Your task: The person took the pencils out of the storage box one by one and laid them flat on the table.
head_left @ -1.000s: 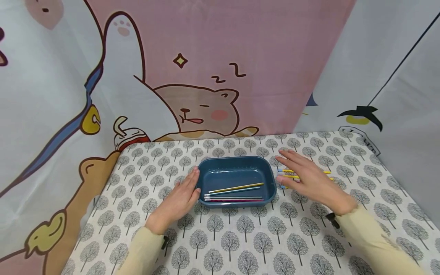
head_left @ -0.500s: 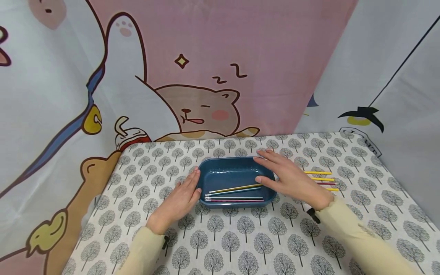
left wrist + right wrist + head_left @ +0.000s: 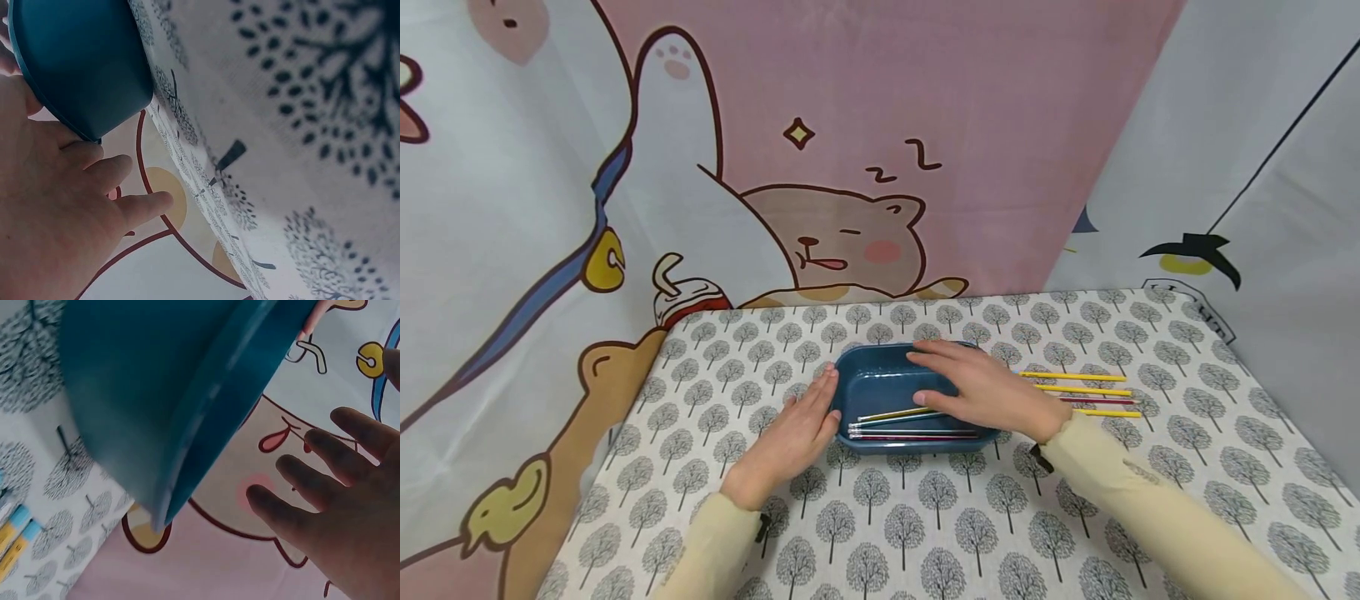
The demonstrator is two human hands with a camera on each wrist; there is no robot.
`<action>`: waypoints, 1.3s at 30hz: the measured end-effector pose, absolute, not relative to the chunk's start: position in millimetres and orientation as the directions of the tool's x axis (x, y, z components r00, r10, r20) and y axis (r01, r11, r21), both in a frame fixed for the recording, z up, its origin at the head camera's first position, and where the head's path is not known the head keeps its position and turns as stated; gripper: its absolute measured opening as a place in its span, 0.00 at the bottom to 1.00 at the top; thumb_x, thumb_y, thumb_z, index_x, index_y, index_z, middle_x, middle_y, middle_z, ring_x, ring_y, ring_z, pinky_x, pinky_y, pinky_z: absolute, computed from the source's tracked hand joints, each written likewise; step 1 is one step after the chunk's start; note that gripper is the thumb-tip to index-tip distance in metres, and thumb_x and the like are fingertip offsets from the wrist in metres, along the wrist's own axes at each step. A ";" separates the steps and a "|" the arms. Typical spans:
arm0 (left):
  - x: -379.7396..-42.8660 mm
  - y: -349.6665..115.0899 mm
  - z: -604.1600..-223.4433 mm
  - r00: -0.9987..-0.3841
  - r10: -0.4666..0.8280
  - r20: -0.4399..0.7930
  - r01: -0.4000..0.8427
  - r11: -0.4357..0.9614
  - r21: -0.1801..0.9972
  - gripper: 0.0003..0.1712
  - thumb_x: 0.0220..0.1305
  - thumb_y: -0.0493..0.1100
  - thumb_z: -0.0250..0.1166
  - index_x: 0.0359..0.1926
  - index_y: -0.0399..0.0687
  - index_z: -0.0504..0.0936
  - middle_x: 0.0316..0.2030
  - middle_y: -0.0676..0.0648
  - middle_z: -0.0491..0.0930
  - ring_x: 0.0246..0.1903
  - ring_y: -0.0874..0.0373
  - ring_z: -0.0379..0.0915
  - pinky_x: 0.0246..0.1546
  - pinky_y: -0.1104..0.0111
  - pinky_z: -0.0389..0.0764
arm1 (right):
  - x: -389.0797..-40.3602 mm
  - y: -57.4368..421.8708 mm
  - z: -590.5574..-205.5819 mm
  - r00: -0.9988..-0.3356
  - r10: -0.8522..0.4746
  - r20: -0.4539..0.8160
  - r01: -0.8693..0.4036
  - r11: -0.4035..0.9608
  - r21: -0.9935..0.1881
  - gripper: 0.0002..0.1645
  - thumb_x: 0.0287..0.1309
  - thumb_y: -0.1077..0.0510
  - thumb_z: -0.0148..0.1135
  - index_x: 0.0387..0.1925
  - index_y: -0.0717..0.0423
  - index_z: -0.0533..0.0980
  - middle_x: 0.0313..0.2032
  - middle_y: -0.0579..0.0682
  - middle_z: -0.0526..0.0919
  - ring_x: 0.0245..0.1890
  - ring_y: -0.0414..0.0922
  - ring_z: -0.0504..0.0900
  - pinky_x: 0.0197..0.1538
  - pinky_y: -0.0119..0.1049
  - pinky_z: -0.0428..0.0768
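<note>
A dark teal rectangular dish (image 3: 880, 385) stands mid-table, holding several thin pencils (image 3: 895, 436) along its near side. My left hand (image 3: 793, 433) rests its straight fingers against the dish's left end; in the left wrist view, that hand (image 3: 56, 200) lies along the rim of the dish (image 3: 81, 69). Over the dish's right half hovers my right hand (image 3: 977, 387), fingers spread and nothing held, covering part of the dish and the pencils' right ends. The right wrist view shows this hand (image 3: 350, 512) apart from the rim of the dish (image 3: 137, 406).
Right of the dish, several yellow pencils (image 3: 1097, 377) and a dark red pencil (image 3: 1105, 402) lie side by side on the tree-patterned cloth (image 3: 936, 533). Behind the table hangs a cartoon-printed curtain (image 3: 1000, 125). Blue-ended yellow pencils (image 3: 15, 544) show in the right wrist view.
My right hand has moved left from above the loose yellow pencils to over the dish, uncovering those pencils. The left hand and the dish have stayed put.
</note>
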State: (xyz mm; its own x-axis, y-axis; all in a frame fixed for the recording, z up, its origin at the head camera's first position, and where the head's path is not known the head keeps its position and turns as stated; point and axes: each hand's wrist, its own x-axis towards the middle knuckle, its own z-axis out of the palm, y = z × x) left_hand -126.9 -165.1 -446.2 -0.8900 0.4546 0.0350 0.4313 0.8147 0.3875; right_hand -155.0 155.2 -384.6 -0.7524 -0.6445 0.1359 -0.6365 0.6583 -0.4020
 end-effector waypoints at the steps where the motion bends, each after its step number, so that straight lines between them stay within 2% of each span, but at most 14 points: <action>1: -126.8 -165.1 -446.0 -0.890 0.454 0.035 0.431 0.815 0.387 0.36 0.84 0.51 0.45 0.82 0.42 0.45 0.82 0.43 0.44 0.79 0.44 0.47 0.72 0.36 0.57 | -156.4 152.1 -384.4 -0.749 -0.649 0.129 -0.636 0.652 -0.413 0.43 0.72 0.31 0.56 0.75 0.52 0.69 0.77 0.52 0.65 0.77 0.52 0.62 0.74 0.56 0.67; 9: -126.2 -165.0 -444.9 -0.892 0.451 0.022 0.422 0.817 0.394 0.36 0.84 0.51 0.45 0.83 0.44 0.45 0.82 0.43 0.43 0.80 0.44 0.46 0.73 0.36 0.56 | -166.0 130.8 -389.9 -0.752 -0.659 0.038 -0.601 0.660 -0.451 0.41 0.72 0.31 0.55 0.74 0.51 0.71 0.75 0.53 0.68 0.74 0.50 0.66 0.74 0.52 0.68; 18: -127.2 -165.2 -446.1 -0.889 0.457 0.020 0.426 0.812 0.399 0.37 0.84 0.51 0.45 0.83 0.44 0.44 0.82 0.44 0.42 0.79 0.44 0.46 0.72 0.36 0.56 | -172.8 114.1 -403.9 -0.715 -0.699 0.006 -0.609 0.619 -0.495 0.37 0.73 0.37 0.58 0.71 0.56 0.73 0.69 0.55 0.75 0.70 0.51 0.73 0.72 0.50 0.71; 25: -127.2 -165.1 -445.8 -0.889 0.456 0.030 0.429 0.809 0.402 0.36 0.84 0.51 0.46 0.83 0.43 0.46 0.82 0.43 0.44 0.79 0.44 0.47 0.72 0.35 0.56 | -173.4 107.6 -412.3 -0.710 -0.703 -0.045 -0.599 0.636 -0.486 0.35 0.73 0.39 0.60 0.71 0.54 0.73 0.68 0.54 0.77 0.67 0.50 0.76 0.69 0.48 0.74; 34: -126.8 -164.9 -445.6 -0.891 0.453 0.032 0.426 0.809 0.405 0.36 0.84 0.50 0.45 0.83 0.42 0.46 0.82 0.44 0.43 0.79 0.43 0.47 0.72 0.35 0.56 | -174.7 101.5 -420.6 -0.712 -0.692 -0.120 -0.578 0.674 -0.459 0.33 0.71 0.42 0.65 0.70 0.52 0.75 0.68 0.51 0.77 0.71 0.52 0.71 0.74 0.51 0.68; 39: -126.7 -164.8 -445.5 -0.891 0.453 0.035 0.427 0.807 0.409 0.36 0.84 0.50 0.45 0.83 0.42 0.46 0.82 0.43 0.43 0.79 0.43 0.47 0.72 0.35 0.56 | -178.9 100.4 -427.5 -0.707 -0.697 -0.120 -0.582 0.669 -0.461 0.29 0.69 0.47 0.68 0.67 0.54 0.78 0.64 0.51 0.80 0.65 0.50 0.77 0.69 0.48 0.74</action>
State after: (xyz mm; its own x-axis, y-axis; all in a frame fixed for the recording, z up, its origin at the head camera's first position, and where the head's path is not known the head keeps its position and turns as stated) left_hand -126.7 -164.8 -445.5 -0.8908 0.4531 0.0352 0.4265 0.8067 0.4090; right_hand -178.9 100.4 -427.5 -0.7067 -0.6974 -0.1197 -0.5824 0.6693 -0.4614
